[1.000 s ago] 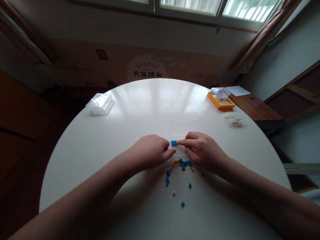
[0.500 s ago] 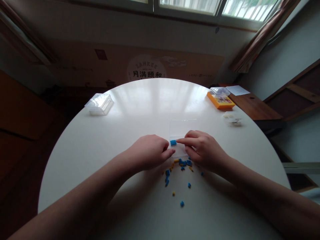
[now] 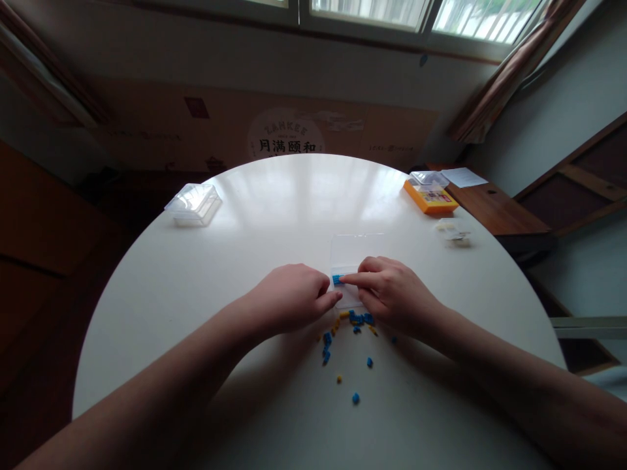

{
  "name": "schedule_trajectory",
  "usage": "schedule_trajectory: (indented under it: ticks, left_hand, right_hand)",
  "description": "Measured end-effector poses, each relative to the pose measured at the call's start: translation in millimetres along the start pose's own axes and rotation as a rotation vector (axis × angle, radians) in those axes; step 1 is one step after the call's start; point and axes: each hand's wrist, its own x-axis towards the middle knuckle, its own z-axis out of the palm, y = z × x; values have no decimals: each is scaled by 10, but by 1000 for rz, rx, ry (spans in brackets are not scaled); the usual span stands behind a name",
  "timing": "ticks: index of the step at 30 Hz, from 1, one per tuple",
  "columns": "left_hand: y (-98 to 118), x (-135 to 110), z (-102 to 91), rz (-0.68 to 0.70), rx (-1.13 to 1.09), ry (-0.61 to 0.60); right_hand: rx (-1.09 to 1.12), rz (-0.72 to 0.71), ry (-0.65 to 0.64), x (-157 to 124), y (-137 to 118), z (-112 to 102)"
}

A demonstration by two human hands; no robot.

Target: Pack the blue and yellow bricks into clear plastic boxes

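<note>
A small clear plastic tray (image 3: pixel 356 249) lies at the middle of the round white table (image 3: pixel 274 215). A short row of blue pieces (image 3: pixel 336 279) sits at its near left corner. My left hand (image 3: pixel 292 297) is curled, with the thumb tip against the tray's near left edge. My right hand (image 3: pixel 392 294) has its index finger stretched left, its tip on the blue row, and the other fingers curled. Loose blue and yellow pieces (image 3: pixel 353 321) are scattered just in front of both hands, with a stray blue one (image 3: pixel 355 397) nearer to me.
A clear lidded box (image 3: pixel 194 202) stands at the table's far left. An orange box (image 3: pixel 431 198) with a clear lid on it sits at the far right, and a small pale packet (image 3: pixel 453 232) lies near it. A wooden side table (image 3: pixel 494 209) stands to the right.
My right index finger has slid a little to the left over the blue row, covering more of it. My left hand has stayed in place.
</note>
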Motion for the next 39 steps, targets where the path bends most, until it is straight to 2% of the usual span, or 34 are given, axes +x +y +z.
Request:
schedule_trajectory:
  ticks: [13,28,34,39]
  left_hand:
    - [-6,0,-2,9,-9,-14]
    - [7,-7,-18,9,2,-9]
    - [0,-6,-20,9,-10,-13]
    - [-12,5,-30,6,-29,-20]
  right_hand:
    - [2,15,39,-23,-4,-22]
    - [-14,2,21,-21,-3,0]
    - [30,-28,139,-25,4,-64]
    - [122,-49,228,-58,111,-224]
